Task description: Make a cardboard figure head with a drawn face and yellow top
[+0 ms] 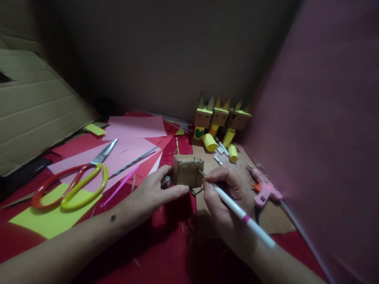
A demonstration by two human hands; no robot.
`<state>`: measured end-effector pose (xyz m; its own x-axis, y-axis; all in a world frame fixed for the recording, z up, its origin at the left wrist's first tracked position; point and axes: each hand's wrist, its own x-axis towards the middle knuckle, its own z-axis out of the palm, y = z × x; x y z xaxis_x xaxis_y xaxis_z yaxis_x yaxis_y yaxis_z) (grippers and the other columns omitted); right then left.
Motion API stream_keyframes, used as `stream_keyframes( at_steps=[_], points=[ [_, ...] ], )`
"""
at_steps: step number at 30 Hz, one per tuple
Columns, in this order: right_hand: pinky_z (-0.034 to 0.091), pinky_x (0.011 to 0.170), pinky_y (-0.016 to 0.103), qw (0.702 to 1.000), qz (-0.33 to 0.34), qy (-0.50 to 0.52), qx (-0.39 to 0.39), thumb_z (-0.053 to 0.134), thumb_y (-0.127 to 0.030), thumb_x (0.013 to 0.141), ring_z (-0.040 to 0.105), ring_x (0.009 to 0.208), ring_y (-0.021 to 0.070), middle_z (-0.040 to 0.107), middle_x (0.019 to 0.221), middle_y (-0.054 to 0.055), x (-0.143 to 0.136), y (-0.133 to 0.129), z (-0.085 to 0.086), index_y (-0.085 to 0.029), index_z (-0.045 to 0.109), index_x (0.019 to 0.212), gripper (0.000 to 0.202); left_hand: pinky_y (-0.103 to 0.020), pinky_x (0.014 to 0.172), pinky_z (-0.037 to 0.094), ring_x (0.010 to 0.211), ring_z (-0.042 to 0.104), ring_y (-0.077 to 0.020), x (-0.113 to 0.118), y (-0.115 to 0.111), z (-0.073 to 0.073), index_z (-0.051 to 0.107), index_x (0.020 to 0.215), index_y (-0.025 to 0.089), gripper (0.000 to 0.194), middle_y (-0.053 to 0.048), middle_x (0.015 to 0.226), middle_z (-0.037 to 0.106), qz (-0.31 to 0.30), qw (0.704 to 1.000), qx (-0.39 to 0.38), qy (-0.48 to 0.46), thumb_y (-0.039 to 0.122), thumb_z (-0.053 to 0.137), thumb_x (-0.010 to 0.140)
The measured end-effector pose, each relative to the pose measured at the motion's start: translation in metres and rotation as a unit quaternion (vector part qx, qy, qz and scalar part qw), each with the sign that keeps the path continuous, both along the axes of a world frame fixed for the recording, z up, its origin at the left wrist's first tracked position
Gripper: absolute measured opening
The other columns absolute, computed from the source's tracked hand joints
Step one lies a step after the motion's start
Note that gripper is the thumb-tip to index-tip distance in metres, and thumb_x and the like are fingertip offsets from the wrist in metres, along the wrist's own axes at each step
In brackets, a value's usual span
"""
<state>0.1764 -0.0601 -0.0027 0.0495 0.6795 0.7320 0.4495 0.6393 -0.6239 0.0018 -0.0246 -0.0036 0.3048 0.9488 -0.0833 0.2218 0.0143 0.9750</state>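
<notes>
My left hand [161, 187] grips a small brown cardboard box [189, 173] from its left and lower side, thumb along the bottom edge. A small grey cylindrical piece [166, 181] shows at that hand's fingers; its kind is unclear. Pinched in my right hand [227, 197] is a white marker [237, 207] with a magenta band. The marker's tip meets or nearly meets the right part of the box's front face. Behind, several cardboard box heads with pointed ears [204, 117] stand on yellow paper tubes [229, 137], one bearing a green heart.
Red-and-yellow-handled scissors [84, 173] lie on pink paper [133, 126] and yellow paper [56, 219] at left, near a striped pencil [133, 161]. At right, a pink glue gun [265, 189] with a lit red light rests on a cardboard sheet [276, 219]. Loose yellow tubes [209, 142] lie behind.
</notes>
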Motion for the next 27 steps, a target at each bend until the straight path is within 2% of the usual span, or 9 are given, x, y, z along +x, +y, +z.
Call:
stream_keyframes(
  at_steps=[18, 23, 27],
  points=[
    [0.04, 0.046, 0.02, 1.0, -0.011, -0.017, 0.014, 0.055, -0.008, 0.081, 0.045, 0.049, 0.0068, 0.049, 0.065, -0.007, -0.0003, 0.0, 0.0016, -0.023, 0.055, 0.082, 0.015, -0.042, 0.092, 0.049, 0.113, 0.061, -0.0339, -0.0007, -0.0003, 0.0, 0.059, 0.106, 0.02, 0.051, -0.008, 0.106, 0.069, -0.006, 1.0, -0.005, 0.007, 0.054, 0.073, 0.071],
    [0.043, 0.05, 0.019, 1.0, -0.017, -0.01, 0.013, 0.057, -0.008, 0.083, 0.049, 0.053, 0.0064, 0.051, 0.068, -0.007, -0.0012, 0.0004, 0.0012, -0.022, 0.056, 0.084, 0.014, -0.044, 0.095, 0.048, 0.114, 0.06, -0.0345, -0.0008, -0.0001, -0.0008, 0.059, 0.107, 0.02, 0.051, -0.008, 0.106, 0.069, -0.008, 1.0, 0.003, 0.013, 0.055, 0.072, 0.072],
    [0.042, 0.048, 0.019, 1.0, -0.02, -0.009, 0.018, 0.057, -0.008, 0.084, 0.048, 0.051, 0.006, 0.05, 0.066, -0.007, -0.0014, 0.0012, 0.001, -0.022, 0.056, 0.083, 0.014, -0.042, 0.091, 0.05, 0.113, 0.062, -0.0341, -0.0011, -0.0002, -0.0006, 0.059, 0.108, 0.02, 0.051, -0.009, 0.107, 0.07, -0.005, 1.0, -0.001, 0.01, 0.054, 0.073, 0.072]
  ],
)
